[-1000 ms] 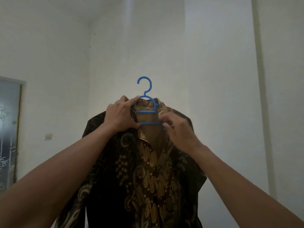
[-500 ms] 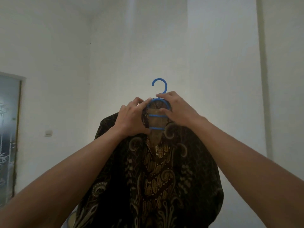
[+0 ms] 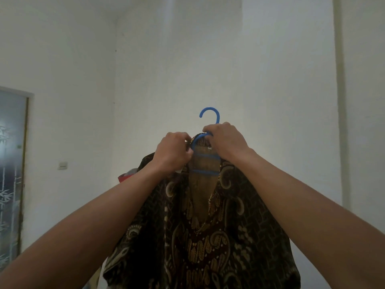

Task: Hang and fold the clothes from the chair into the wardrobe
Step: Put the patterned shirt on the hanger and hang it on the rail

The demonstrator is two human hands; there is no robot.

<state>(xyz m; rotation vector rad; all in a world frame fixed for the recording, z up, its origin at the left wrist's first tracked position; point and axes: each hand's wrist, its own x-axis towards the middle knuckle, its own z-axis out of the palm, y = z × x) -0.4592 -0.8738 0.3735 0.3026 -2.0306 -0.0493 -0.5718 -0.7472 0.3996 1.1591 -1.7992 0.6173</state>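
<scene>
Hanger (image 3: 210, 115) x1 | shirt (image 3: 208, 236) x1, on it | left hand (image 3: 174, 152), 8 o'clock of hook: fingers (image 3: 185, 137) pinch shirt collar | right hand (image 3: 227, 142), 5 o'clock: fingers curled round hanger

The right hand (image 3: 227, 142) rose from the collar at the blue hanger's (image 3: 195, 140) 4 o'clock side to grip its neck at 12 o'clock. The left hand (image 3: 173, 153) curled tighter on the batik shirt's (image 3: 208, 236) collar.
</scene>
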